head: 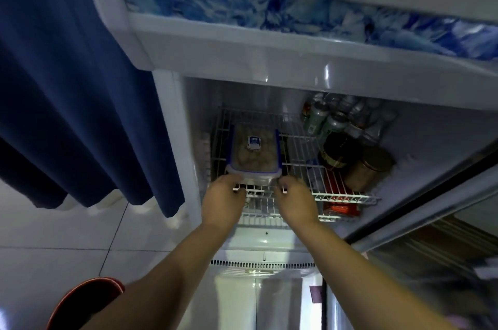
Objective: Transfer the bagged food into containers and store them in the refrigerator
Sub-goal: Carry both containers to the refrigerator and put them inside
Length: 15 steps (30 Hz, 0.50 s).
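Inside the open refrigerator point(296, 60), which fills most of the head view, we look down onto its upper compartment. A dark blue curtain point(67, 87) hangs along the cabinet's left side, above a pale tiled floor point(54, 235). The refrigerator door point(431, 262) stands swung out at the right.

A white wire shelf point(301, 146) spans the compartment. The container point(254, 152), a clear rectangular box with a blue-edged lid, sits flat on the left half of this shelf, its long side running front to back. Pale brown food pieces show through the lid. Its near end is close to the shelf's front rail.

We see both forearms reach in from below. The left hand point(222, 201) has its fingers curled round the container's near left corner. The right hand point(297, 201) has its fingers curled round the near right corner. Both palms face down, and the two hands are apart, with the near end of the container between them.

On the right half of the shelf stand two jars: a dark jar point(336, 152) and, just beside it, a gold-lidded jar point(369, 168). Behind them several drink cans point(318, 117) are grouped at the back. A red pack point(339, 195) lies beneath the shelf on the right.

A small blue and white label point(254, 143) sits on the middle of the lid; its print is too blurred to read.
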Tool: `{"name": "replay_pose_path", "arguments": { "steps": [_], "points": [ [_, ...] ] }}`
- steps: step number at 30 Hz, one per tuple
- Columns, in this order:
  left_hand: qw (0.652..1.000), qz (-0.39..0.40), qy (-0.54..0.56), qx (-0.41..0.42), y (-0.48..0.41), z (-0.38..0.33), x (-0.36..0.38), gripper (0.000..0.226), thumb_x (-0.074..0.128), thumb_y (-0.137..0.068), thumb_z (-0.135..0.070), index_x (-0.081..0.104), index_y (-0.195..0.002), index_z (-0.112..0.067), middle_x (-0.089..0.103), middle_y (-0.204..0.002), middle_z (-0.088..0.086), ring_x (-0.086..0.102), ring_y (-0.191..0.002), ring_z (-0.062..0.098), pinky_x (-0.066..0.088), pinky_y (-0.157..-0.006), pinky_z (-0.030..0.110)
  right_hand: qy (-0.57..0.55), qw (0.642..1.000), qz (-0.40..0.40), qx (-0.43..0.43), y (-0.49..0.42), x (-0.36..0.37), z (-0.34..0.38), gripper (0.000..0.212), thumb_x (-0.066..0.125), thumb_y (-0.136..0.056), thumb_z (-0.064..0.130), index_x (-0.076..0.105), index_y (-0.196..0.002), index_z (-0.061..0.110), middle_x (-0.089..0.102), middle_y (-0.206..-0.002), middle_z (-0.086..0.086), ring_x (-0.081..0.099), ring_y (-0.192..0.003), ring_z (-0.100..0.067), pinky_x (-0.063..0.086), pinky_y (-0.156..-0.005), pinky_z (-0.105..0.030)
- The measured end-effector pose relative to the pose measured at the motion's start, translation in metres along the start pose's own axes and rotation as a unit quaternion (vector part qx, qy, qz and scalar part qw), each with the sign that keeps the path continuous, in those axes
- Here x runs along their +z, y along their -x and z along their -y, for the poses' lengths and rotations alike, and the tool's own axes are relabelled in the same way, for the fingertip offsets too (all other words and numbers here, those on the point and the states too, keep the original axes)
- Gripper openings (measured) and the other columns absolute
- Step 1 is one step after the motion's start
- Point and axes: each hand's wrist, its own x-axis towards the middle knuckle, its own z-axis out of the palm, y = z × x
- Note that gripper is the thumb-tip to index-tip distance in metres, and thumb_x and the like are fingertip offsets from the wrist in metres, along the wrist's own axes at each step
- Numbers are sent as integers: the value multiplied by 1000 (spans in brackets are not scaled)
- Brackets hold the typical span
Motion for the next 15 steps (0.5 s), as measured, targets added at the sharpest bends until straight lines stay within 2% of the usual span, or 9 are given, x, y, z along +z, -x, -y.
{"name": "replay_pose_path", "arguments": {
  "steps": [3, 6, 8, 12, 15],
  "points": [
    [993, 37, -79, 86, 24, 0, -31, 22, 56, -86, -12, 69, -103, -15, 67, -105, 4, 60, -95, 21, 45, -72, 26, 85, 995, 35, -27, 29, -13, 20, 20, 52, -91, 18, 67, -103, 12, 67, -104, -11, 62, -92, -28, 47, -70, -31],
    [978, 53, -136, 149, 46, 3, -67, 21, 53, -88, -13, 71, -97, -16, 68, -99, 3, 59, -93, 22, 43, -71, 28, 161, 985, 37, -59, 58, -23, 43, 22, 47, -92, 22, 67, -97, 12, 68, -99, -8, 63, -90, -26, 43, -67, -29],
    [975, 57, -149, 155, 58, 6, -91, 24, 53, -87, -13, 70, -103, -19, 68, -104, 0, 58, -96, 20, 43, -74, 28, 207, 974, 38, -87, 75, -27, 57, 23, 46, -93, 24, 65, -96, 12, 66, -100, -8, 62, -90, -26, 42, -68, -28],
    [971, 41, -179, 152, 81, 15, -141, 24, 53, -88, -17, 67, -107, -19, 67, -106, -1, 57, -99, 19, 43, -77, 27, 281, 949, 55, -132, 106, -32, 86, 24, 46, -91, 22, 61, -108, 15, 64, -107, -7, 60, -95, -27, 40, -73, -29],
    [972, 16, -184, 147, 99, 21, -173, 26, 51, -90, -20, 66, -111, -21, 65, -109, -4, 56, -99, 15, 42, -77, 24, 320, 929, 67, -175, 129, -31, 107, 22, 47, -89, 20, 61, -105, 13, 66, -105, -7, 61, -94, -27, 38, -74, -30]
  ]
}}
